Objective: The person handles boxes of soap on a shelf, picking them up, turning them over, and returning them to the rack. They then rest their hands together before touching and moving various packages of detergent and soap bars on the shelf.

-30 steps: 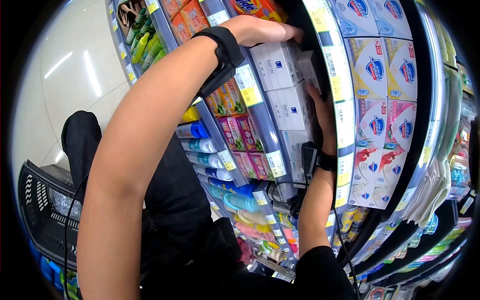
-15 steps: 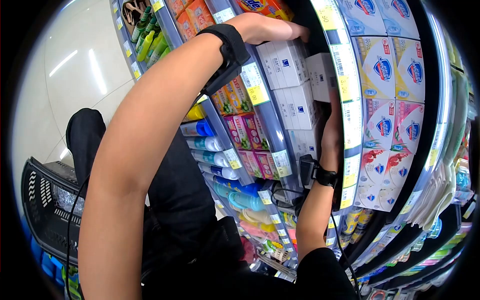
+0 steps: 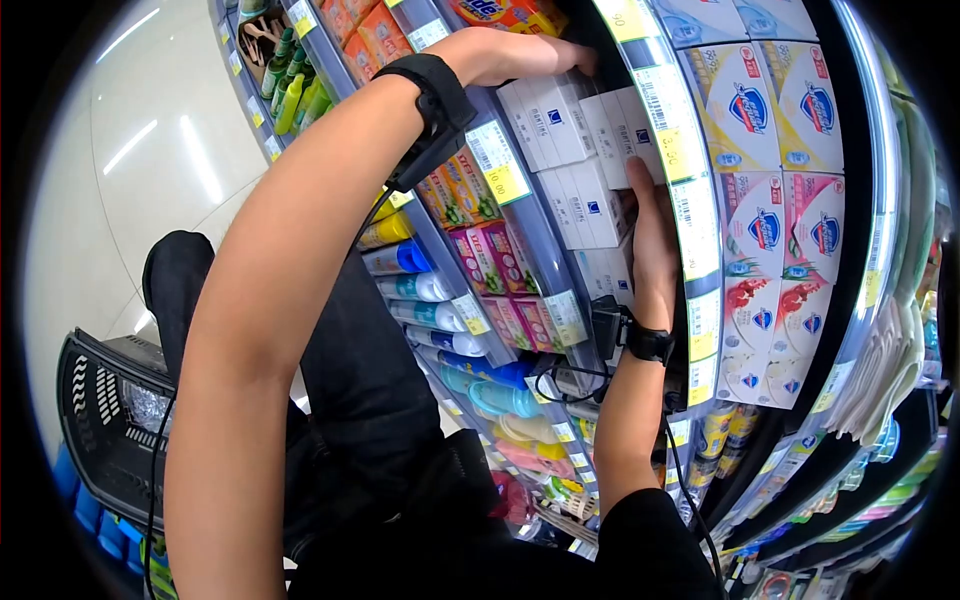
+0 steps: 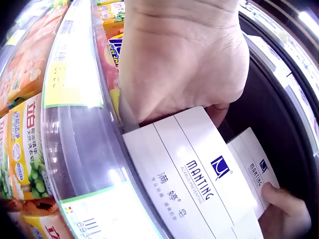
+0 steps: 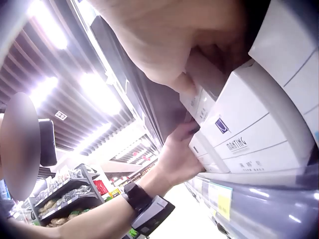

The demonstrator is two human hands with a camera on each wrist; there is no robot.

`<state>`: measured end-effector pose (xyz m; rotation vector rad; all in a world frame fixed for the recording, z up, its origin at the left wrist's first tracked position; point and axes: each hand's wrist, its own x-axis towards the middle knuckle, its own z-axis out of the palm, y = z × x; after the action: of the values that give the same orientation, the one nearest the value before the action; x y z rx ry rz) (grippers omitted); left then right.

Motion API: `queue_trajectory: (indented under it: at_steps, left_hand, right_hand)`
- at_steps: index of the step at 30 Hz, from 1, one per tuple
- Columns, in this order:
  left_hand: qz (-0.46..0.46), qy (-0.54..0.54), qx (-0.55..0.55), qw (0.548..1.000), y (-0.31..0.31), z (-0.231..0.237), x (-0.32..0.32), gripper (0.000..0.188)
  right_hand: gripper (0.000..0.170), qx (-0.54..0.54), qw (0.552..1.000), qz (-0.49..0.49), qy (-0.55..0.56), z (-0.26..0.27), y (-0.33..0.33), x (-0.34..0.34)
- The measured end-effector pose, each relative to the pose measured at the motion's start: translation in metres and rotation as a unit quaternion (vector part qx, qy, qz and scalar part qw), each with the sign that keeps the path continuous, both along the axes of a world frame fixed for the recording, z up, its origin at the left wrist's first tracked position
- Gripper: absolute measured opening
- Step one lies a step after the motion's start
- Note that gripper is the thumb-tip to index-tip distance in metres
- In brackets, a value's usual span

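In the head view my right hand (image 3: pixel 652 235) grips a white Manting soap box (image 3: pixel 622 135), thumb lying on its printed face. That box sits behind and partly above a row of matching soap boxes (image 3: pixel 548 122) on the shelf. At the far end of the row is my left hand (image 3: pixel 515 52), its fingers reaching in behind the end box and mostly hidden. The left wrist view has my left hand (image 4: pixel 184 64) right against the edge of the near soap box (image 4: pixel 192 169). In the right wrist view, my right hand's fingers bend over a box (image 5: pixel 202 104).
A shelf rail with price tags (image 3: pixel 660 110) runs close beside my right hand, with stacked Safeguard boxes (image 3: pixel 750 110) beyond it. Lower shelves hold wrapped laundry soaps (image 3: pixel 480 260) and bottles (image 3: pixel 410 290). A black basket (image 3: pixel 110 400) stands at the left by my leg.
The soap box in my right hand has come out from the dark back of the shelf and turned its printed face up, close to the end box. My left hand stays at the row's end.
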<state>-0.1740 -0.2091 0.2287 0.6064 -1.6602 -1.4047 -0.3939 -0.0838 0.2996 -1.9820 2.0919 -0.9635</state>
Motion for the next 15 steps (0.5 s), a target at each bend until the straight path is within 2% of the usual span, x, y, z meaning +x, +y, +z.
queue_trajectory:
  at_steps: [2,5,7,10,11,13,15]
  left_hand:
    - [-0.007,-0.012,0.004,1.0,-0.003,0.0,-0.002,0.052]
    - [0.031,-0.047,0.016,0.998,-0.005,-0.003,-0.015,0.051]
    - [0.032,-0.031,0.018,0.999,-0.007,-0.005,-0.016,0.051]
    - [0.005,-0.031,-0.051,0.998,-0.019,-0.007,-0.019,0.058]
    - [0.042,-0.027,-0.085,0.995,-0.02,-0.013,-0.017,0.061]
    - [0.106,-0.017,-0.152,0.983,0.008,-0.007,0.004,0.068]
    - [0.027,-0.069,-0.14,0.987,0.025,0.011,0.027,0.075]
  right_hand:
    - [0.046,0.061,0.995,-0.054,-0.06,0.008,0.009,0.013]
    - [0.043,0.048,0.994,-0.069,-0.075,0.01,0.013,0.021]
    - [0.041,0.052,0.993,-0.057,-0.085,0.008,0.013,0.017]
    - [0.04,0.05,0.994,-0.011,-0.093,0.007,0.016,0.019]
    - [0.041,0.048,0.994,0.006,-0.095,0.006,0.017,0.018]
    - [0.048,0.066,0.992,0.027,-0.106,0.0,0.013,0.01]
    - [0.062,0.097,0.987,0.035,-0.12,0.0,0.014,0.012]
